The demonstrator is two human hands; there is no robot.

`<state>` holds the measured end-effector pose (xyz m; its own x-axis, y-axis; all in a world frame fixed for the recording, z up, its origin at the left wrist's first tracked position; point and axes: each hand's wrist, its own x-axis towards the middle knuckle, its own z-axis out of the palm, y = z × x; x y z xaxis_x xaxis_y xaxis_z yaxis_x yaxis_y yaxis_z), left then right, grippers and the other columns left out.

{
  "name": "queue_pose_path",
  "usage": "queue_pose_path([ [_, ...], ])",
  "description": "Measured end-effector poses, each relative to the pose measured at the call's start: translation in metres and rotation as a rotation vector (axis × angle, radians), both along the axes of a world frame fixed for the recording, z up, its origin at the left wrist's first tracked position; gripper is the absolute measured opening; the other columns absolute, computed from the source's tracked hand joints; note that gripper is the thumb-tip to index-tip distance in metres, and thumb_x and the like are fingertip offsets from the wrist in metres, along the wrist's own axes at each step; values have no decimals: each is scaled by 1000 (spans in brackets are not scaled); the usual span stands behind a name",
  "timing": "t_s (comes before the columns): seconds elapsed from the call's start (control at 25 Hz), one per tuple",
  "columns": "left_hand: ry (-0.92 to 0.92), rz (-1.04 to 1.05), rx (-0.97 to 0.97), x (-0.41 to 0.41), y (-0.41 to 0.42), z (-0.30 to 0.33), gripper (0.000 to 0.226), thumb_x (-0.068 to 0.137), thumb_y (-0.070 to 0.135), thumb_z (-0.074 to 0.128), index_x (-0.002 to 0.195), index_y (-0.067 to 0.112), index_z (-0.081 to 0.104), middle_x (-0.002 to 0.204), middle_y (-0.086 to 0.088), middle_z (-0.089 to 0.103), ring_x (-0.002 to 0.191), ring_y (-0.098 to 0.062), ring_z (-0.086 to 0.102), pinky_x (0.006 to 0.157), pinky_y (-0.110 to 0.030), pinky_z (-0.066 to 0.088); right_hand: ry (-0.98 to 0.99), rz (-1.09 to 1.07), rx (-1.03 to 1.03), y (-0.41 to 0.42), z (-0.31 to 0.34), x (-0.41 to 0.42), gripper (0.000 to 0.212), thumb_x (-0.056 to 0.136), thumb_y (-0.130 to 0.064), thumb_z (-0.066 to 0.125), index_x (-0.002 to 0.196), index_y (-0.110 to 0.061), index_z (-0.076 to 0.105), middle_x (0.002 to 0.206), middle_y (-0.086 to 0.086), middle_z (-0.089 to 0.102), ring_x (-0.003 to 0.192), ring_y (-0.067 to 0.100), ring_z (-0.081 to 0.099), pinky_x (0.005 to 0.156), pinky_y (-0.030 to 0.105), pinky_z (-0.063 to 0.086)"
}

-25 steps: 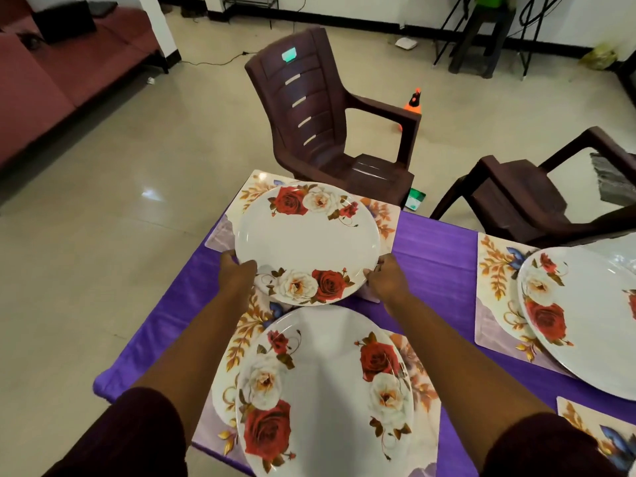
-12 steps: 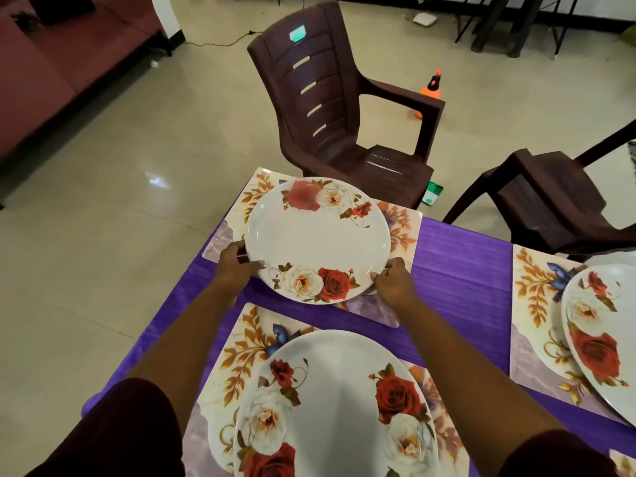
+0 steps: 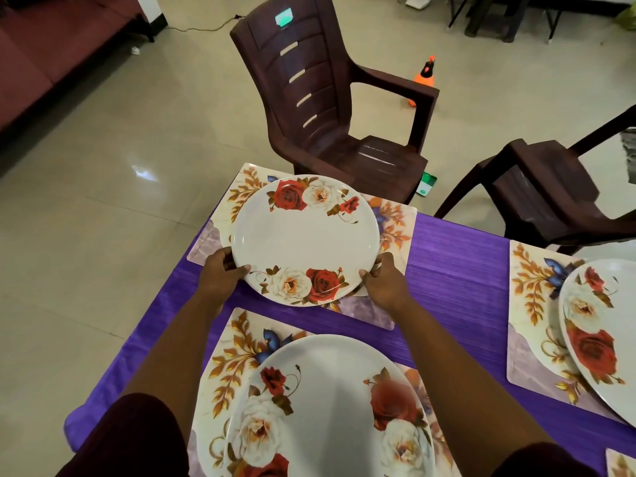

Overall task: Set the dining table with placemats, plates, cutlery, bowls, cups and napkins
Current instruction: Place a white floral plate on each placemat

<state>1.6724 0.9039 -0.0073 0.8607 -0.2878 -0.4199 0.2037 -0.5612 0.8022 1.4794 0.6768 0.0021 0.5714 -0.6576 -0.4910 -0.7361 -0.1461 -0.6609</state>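
A white plate with red and cream roses [image 3: 304,237] is over the far floral placemat [image 3: 395,218] at the table's far left corner. My left hand [image 3: 222,273] grips its near left rim and my right hand [image 3: 383,282] grips its near right rim. Whether the plate rests fully on the mat or hovers just above it is unclear. A second rose plate [image 3: 327,404] lies on the near placemat [image 3: 227,356] between my forearms. A third plate [image 3: 599,335] sits on a placemat [image 3: 530,301] at the right.
The table carries a purple cloth [image 3: 454,277]. Two dark brown plastic chairs [image 3: 327,108] [image 3: 547,191] stand just beyond the far edge. An orange bottle [image 3: 425,75] is on the tiled floor. Another placemat corner [image 3: 621,464] shows at the bottom right.
Both hands have carried the plate forward from above the near plate to the far placemat, lowering it and centring it there.
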Motion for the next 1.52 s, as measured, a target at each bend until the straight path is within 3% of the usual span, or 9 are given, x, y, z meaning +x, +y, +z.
queue_pose_path([
  [0.32, -72, -7, 64, 4, -8, 1, 49, 86, 10, 71, 131, 6, 51, 128, -13, 61, 119, -30, 57, 93, -40, 49, -7, -19, 22, -3, -3, 1, 40, 99, -21, 52, 134, -12, 34, 131, 10, 58, 110, 28, 60, 57, 20, 40],
  [0.52, -54, -14, 89, 2, -7, -2, 60, 88, 19, 69, 140, 11, 39, 132, -12, 56, 121, -28, 54, 95, -41, 49, -34, -88, 67, -2, -8, 2, 50, 99, -31, 52, 139, -13, 28, 130, 10, 57, 111, 30, 60, 60, 21, 43],
  [0.6, -38, 9, 79, 0, -8, 2, 72, 88, 24, 70, 146, 15, 28, 138, -12, 48, 126, -30, 49, 99, -45, 48, -89, -220, 95, -1, -4, -3, 59, 97, -38, 54, 142, -14, 25, 128, 11, 58, 110, 32, 61, 72, 30, 53],
  [0.68, -187, 2, 195, -7, -7, 9, 77, 87, 25, 71, 148, 14, 25, 147, -14, 37, 134, -32, 40, 104, -47, 42, -153, -313, 31, 3, 1, -16, 56, 96, -34, 57, 141, -15, 28, 112, 9, 64, 102, 31, 64, 82, 39, 55],
  [0.84, -383, -23, 180, -66, 16, 25, 42, 92, 20, 64, 130, 8, 50, 132, -15, 48, 120, -27, 49, 92, -34, 45, -216, -243, -175, 30, 15, -69, 23, 98, -20, 55, 119, -11, 50, 70, -4, 58, 66, 17, 58, 58, 28, 45],
  [0.96, -309, -167, 184, -111, 49, 22, 22, 93, 19, 63, 113, 10, 62, 116, -10, 56, 99, -21, 56, 79, -29, 45, -157, -220, -235, 59, 10, -122, 12, 95, -18, 58, 105, -12, 60, 78, 2, 64, 73, 24, 61, 62, 30, 44],
  [1.16, -297, -283, 210, -156, 111, 6, 23, 86, 16, 70, 107, 6, 67, 107, -15, 63, 97, -31, 61, 84, -42, 51, -39, -294, -286, 105, -2, -197, 13, 88, -11, 59, 99, -9, 65, 103, 10, 65, 94, 31, 60, 74, 33, 46],
  [1.32, -236, -329, 279, -179, 141, 10, 33, 89, 20, 67, 119, 7, 62, 119, -17, 59, 106, -34, 59, 90, -44, 50, 48, -348, -252, 139, -5, -240, 24, 85, -10, 62, 108, -5, 64, 110, 20, 59, 102, 38, 56, 85, 38, 46],
  [1.52, -241, -465, 326, -202, 157, 16, 44, 97, 25, 57, 136, 8, 48, 137, -13, 54, 122, -32, 53, 100, -40, 44, 44, -457, -94, 164, -8, -271, 21, 86, -20, 67, 104, -8, 62, 102, 15, 69, 96, 33, 63, 74, 33, 45],
])
